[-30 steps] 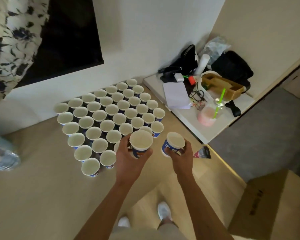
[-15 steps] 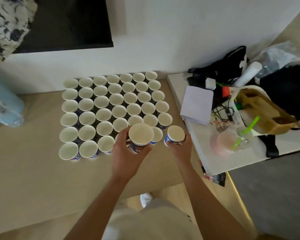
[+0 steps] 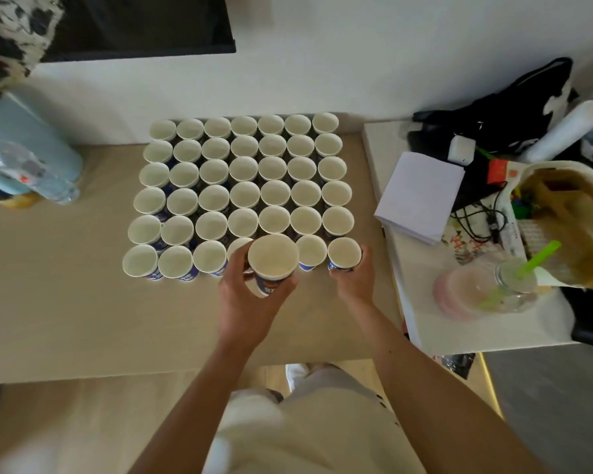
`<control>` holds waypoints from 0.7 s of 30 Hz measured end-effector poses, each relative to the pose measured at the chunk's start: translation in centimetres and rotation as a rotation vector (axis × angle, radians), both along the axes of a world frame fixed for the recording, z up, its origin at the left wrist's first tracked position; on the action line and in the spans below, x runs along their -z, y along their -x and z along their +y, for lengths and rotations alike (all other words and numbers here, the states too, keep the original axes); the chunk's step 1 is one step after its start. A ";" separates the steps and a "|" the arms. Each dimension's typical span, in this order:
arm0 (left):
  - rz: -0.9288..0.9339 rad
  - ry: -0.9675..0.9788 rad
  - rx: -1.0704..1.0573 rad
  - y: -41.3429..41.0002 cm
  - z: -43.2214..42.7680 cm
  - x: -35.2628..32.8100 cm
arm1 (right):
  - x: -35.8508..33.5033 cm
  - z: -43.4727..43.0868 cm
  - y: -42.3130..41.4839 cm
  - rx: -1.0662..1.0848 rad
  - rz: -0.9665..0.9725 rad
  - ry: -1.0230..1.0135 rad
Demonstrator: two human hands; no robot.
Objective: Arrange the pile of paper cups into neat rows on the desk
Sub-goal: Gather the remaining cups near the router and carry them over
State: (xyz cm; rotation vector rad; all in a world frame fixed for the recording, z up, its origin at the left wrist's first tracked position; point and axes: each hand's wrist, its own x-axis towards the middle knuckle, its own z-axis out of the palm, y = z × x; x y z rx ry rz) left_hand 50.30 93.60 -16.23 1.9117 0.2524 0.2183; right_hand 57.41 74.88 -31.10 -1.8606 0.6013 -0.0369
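White paper cups (image 3: 243, 196) line a beige desk (image 3: 65, 302); left hand (image 3: 247, 302) grips a raised cup (image 3: 273, 260), right hand (image 3: 355, 282) a corner cup (image 3: 344, 253)

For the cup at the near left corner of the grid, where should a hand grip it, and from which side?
Probably take the corner cup by its side wall below the rim, from the near left: it stands upright, and neighbouring cups crowd its right and far sides.
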 end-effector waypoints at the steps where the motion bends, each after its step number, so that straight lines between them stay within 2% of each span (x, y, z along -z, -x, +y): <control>1: 0.003 -0.002 -0.010 0.0 0.0 0.0 | 0.2 0.0 -0.1 0.000 -0.001 0.001; 13: 0.002 -0.041 -0.042 -0.6 1.2 0.7 | 0.8 0.0 -1.1 -0.014 0.027 -0.002; 17: -0.007 -0.010 -0.047 -0.8 2.1 0.6 | -0.8 -0.5 -0.2 0.050 0.026 -0.016; 21: -0.008 -0.003 -0.097 -0.7 4.7 0.4 | -5.4 0.4 0.5 0.133 -0.118 -0.010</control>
